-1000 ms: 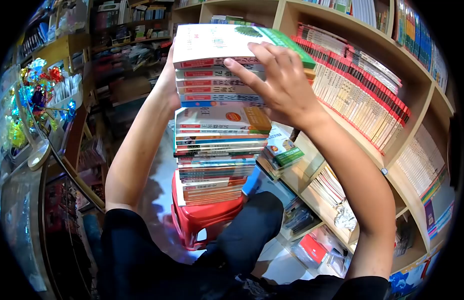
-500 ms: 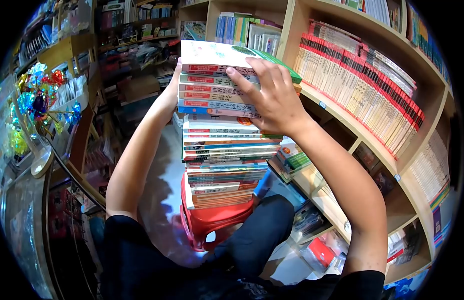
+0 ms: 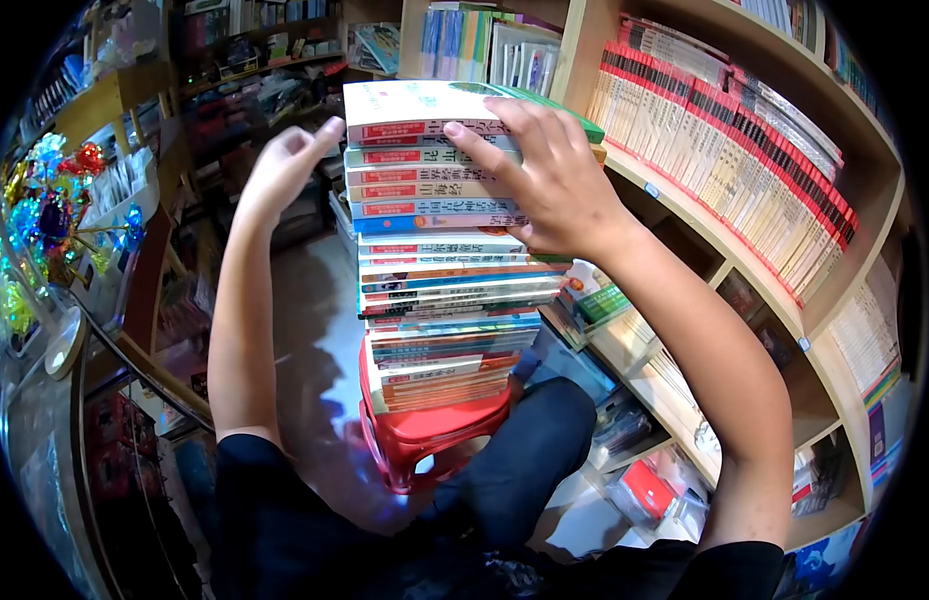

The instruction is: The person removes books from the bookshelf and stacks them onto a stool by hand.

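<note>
A tall stack of books rises from a red plastic stool. On top lies a white and green book, with several thick volumes with red spine labels beneath it. My right hand rests against the upper right of the stack, its fingers spread over the top book and the spines. Just left of the upper stack, my left hand is raised, thumb apart from the fingers, and holds nothing.
Wooden shelves with rows of red and white books curve along the right. A glass counter with shiny foil decorations stands at the left. My bent knee is beside the stool.
My left hand has come off the left side of the upper books and moved left. My right hand remains on the stack. The upper books now sit squarely above the lower ones.
</note>
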